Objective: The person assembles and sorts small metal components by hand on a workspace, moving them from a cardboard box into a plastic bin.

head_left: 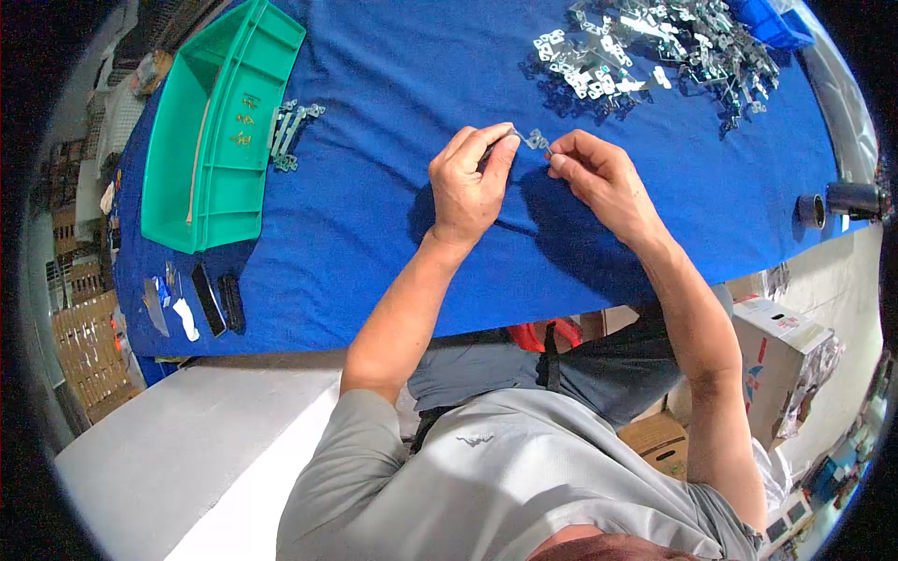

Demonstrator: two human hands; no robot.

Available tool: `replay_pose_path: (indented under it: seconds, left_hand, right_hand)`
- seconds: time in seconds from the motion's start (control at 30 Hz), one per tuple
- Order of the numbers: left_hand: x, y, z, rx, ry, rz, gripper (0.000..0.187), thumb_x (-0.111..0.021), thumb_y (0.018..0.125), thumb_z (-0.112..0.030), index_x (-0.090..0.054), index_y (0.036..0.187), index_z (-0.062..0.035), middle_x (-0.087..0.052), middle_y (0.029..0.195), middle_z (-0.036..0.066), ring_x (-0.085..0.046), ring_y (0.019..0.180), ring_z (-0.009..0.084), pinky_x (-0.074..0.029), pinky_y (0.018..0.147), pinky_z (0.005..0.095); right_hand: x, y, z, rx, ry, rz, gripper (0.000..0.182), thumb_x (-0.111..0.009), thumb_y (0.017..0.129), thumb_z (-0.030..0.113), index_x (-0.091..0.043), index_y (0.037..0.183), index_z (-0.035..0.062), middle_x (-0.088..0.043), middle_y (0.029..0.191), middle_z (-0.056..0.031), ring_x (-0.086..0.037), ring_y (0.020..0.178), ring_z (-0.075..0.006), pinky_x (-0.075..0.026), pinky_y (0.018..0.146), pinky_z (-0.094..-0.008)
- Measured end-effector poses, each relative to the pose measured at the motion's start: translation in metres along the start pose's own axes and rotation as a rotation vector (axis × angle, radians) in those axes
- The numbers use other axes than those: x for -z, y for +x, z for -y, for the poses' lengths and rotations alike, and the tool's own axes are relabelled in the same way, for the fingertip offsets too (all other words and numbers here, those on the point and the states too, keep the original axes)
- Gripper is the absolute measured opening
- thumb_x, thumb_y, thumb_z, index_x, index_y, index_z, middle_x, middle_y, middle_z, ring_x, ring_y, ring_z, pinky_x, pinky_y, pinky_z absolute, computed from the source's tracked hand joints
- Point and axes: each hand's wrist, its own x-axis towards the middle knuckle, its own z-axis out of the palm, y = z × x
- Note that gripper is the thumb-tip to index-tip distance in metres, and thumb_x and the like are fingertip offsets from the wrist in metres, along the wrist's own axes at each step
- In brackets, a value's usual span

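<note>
Above the blue cloth, my left hand (470,178) and my right hand (603,178) are both closed in a pinch, close to each other. Between them is a small flat metal bracket (536,139) with holes. The fingers of the left hand grip its left end, and the right thumb and forefinger pinch its right end. The covered parts of the bracket are hidden by the fingers. A large pile of similar metal brackets (655,47) lies farther back on the right. To the left, a short row of brackets (288,136) lies beside the green bin.
A green plastic bin (245,192) rests on the blue cloth (374,234) at the left. A blue bin (781,28) stands at the far right corner. Small tools (220,301) lie at the front left, and a dark cylinder (856,199) at the right edge. A carton (776,346) stands below.
</note>
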Motion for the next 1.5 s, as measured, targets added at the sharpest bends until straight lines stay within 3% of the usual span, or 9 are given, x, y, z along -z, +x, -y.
replay_pose_path:
  seconds: [0.23, 0.3, 0.33, 0.4, 0.7, 1.3, 1.5]
  left_hand:
    - [0.0, 0.0, -0.001, 0.011, 0.025, 0.024, 0.014, -0.073, 0.09, -0.006, -0.074, 0.103, 0.0, -0.071, 0.086, 0.01, -0.068, 0.075, 0.0141, -0.053, 0.067, 0.0271]
    - [-0.001, 0.001, -0.001, -0.039, -0.007, -0.006, 0.013, -0.073, 0.089, -0.01, -0.073, 0.098, -0.0004, -0.068, 0.079, 0.012, -0.066, 0.066, 0.0227, -0.052, 0.06, 0.0341]
    - [-0.001, 0.001, -0.001, -0.039, -0.007, -0.005, 0.013, -0.073, 0.089, -0.01, -0.073, 0.098, -0.0004, -0.068, 0.079, 0.012, -0.066, 0.066, 0.0227, -0.052, 0.06, 0.0341]
    - [0.001, 0.0, -0.002, 0.005, 0.021, 0.033, 0.014, -0.073, 0.09, -0.007, -0.074, 0.102, 0.0004, -0.071, 0.087, 0.01, -0.067, 0.075, 0.0144, -0.053, 0.067, 0.0277]
    - [0.002, 0.0, -0.005, 0.026, -0.006, 0.038, 0.015, -0.073, 0.09, -0.009, -0.074, 0.101, 0.0001, -0.071, 0.085, 0.01, -0.066, 0.072, 0.0152, -0.052, 0.065, 0.0284]
    - [-0.004, -0.002, 0.002, -0.039, 0.01, 0.053, 0.014, -0.073, 0.089, -0.006, -0.074, 0.101, 0.0014, -0.071, 0.084, 0.01, -0.067, 0.072, 0.0148, -0.052, 0.064, 0.0276]
    - [-0.003, -0.002, 0.0, 0.014, 0.021, 0.139, 0.015, -0.072, 0.09, -0.005, -0.074, 0.103, 0.0019, -0.07, 0.085, 0.009, -0.066, 0.075, 0.0125, -0.052, 0.068, 0.0265]
  right_hand:
    - [-0.001, 0.003, -0.008, 0.042, -0.033, -0.02, 0.019, -0.062, 0.098, 0.017, -0.064, 0.107, -0.0002, -0.067, 0.084, -0.0033, -0.056, 0.07, -0.0093, -0.048, 0.063, -0.0273]
    - [-0.002, 0.003, -0.009, 0.063, -0.042, -0.029, 0.019, -0.062, 0.098, 0.017, -0.064, 0.106, -0.0005, -0.067, 0.083, -0.0037, -0.056, 0.07, -0.0095, -0.048, 0.063, -0.0278]
    - [-0.002, 0.003, -0.007, 0.054, -0.043, -0.032, 0.019, -0.062, 0.098, 0.017, -0.064, 0.106, -0.0006, -0.067, 0.083, -0.0038, -0.056, 0.069, -0.0096, -0.048, 0.063, -0.0281]
    - [-0.001, 0.001, -0.004, 0.045, -0.043, -0.034, 0.019, -0.062, 0.098, 0.017, -0.064, 0.106, -0.0006, -0.067, 0.082, -0.0039, -0.056, 0.069, -0.0097, -0.048, 0.062, -0.0284]
    - [-0.001, 0.001, -0.002, -0.031, -0.036, -0.025, 0.02, -0.062, 0.098, 0.018, -0.064, 0.104, -0.0008, -0.066, 0.08, -0.0034, -0.056, 0.069, -0.0093, -0.048, 0.063, -0.0286]
    - [-0.004, 0.003, -0.012, 0.061, -0.03, -0.05, 0.017, -0.062, 0.099, 0.015, -0.059, 0.106, 0.0005, -0.063, 0.078, -0.0035, -0.058, 0.068, -0.0103, -0.05, 0.061, -0.0288]
    - [-0.003, 0.003, -0.007, 0.118, 0.016, -0.068, 0.017, -0.063, 0.097, 0.015, -0.061, 0.107, 0.0013, -0.063, 0.082, -0.008, -0.059, 0.067, -0.0123, -0.05, 0.061, -0.031]
